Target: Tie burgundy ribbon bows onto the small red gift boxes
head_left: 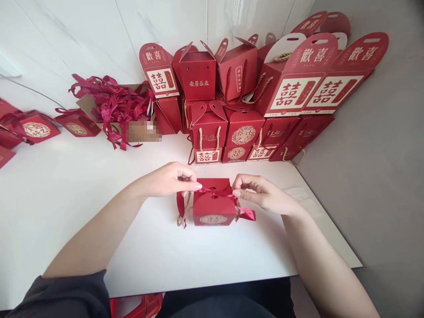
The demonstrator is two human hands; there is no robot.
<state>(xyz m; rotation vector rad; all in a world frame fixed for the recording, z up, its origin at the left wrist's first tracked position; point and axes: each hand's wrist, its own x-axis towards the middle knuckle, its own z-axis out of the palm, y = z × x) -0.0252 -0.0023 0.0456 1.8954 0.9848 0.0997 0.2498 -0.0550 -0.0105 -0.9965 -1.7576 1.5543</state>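
A red gift box [213, 211] with a pale round emblem stands on the white table in front of me. Across its top runs a red ribbon [212, 191], crossing at the middle near the box's closed flaps. My left hand [175, 179] pinches the ribbon at the box's left side, and a loose end hangs below. On the right, my right hand [265, 194] pinches the other side between thumb and finger, with its tail trailing past the box's right edge. A beige cord handle [181, 219] hangs at the left side of the box.
Red boxes [245, 132] with cord handles are stacked along the back wall. A cardboard box [86, 107] heaped with red ribbons [122, 101] stands to their left. More ribboned boxes [36, 126] sit at the far left. A grey wall [371, 154] borders the table's right side.
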